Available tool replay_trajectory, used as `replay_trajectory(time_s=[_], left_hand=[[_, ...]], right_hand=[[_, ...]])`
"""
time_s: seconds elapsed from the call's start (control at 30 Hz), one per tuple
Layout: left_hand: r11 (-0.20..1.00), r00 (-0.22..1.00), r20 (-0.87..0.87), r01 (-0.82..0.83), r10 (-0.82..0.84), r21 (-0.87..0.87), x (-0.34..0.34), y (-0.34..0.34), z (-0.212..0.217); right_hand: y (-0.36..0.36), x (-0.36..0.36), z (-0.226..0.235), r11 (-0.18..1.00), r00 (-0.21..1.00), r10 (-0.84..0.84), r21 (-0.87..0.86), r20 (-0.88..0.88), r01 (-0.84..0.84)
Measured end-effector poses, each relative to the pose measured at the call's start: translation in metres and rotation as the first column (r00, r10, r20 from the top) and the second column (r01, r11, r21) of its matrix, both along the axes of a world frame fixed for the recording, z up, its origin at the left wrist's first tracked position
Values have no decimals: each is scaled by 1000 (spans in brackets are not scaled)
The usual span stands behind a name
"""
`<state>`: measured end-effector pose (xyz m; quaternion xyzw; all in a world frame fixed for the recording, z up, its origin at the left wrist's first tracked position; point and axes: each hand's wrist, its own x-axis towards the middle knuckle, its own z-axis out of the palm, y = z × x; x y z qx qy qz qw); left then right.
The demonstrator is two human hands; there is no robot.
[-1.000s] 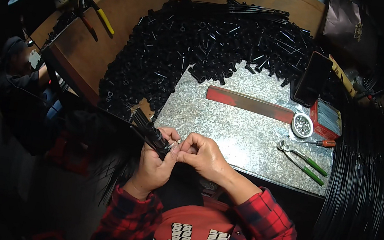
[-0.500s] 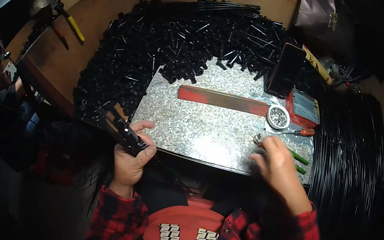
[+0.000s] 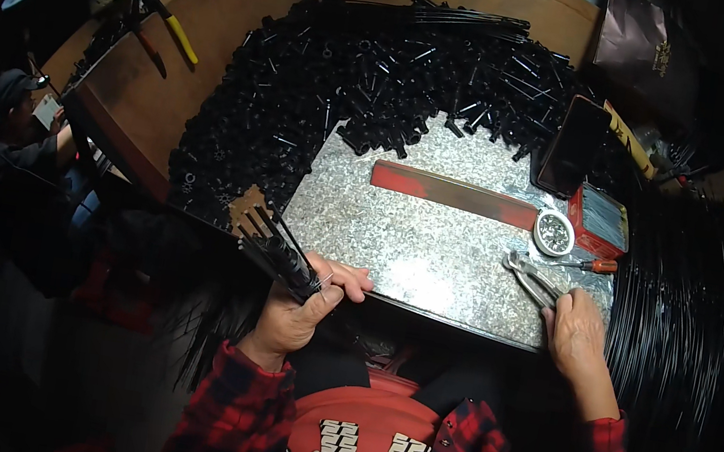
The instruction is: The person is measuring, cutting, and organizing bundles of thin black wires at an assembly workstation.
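The right hand [image 3: 579, 341], which one second earlier had been pinching at the bundle's near end, was found at the right of the table [image 3: 458, 274], closed around the handles of the pincers [image 3: 531, 281]. Whether the tool's head had lifted clear could not be told. The left hand [image 3: 289, 319] gripped the bundle of black parts [image 3: 283, 261] at the table's near left edge, rods tilted away to the left. Consequently, the bundle rested in one hand's hold alone, with the cutting tool now engaged. The red bar [image 3: 452, 195], white dish [image 3: 554, 233] and screwdriver [image 3: 597, 265] lay beyond the pincers, untouched.
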<state>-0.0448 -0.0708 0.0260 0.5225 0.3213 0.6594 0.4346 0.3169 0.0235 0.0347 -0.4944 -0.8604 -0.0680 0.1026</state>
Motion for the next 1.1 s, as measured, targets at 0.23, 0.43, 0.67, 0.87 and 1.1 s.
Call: replay_trajectory(time_s=[0.23, 0.43, 0.67, 0.87, 1.1], left_hand=[[981, 983, 83, 172, -165, -86, 13, 1, 6], [978, 972, 157, 192, -177, -87, 12, -4, -5], [985, 995, 20, 95, -93, -141, 17, -1, -13], [985, 998, 51, -38, 47, -167, 26, 3, -18], [972, 988, 11, 156, -156, -176, 9, -2, -16]], right_hand=[[-29, -35, 46, 989, 914, 71, -94, -399, -118], [-30, -91, 56, 919, 865, 394, 136, -310, -370], [-35, -108, 59, 801, 933, 359, 512, 2, -310], [-40, -107, 60, 869, 893, 435, 314, -114, -383], [-56, -93, 42, 837, 828, 530, -40, -184, -545]])
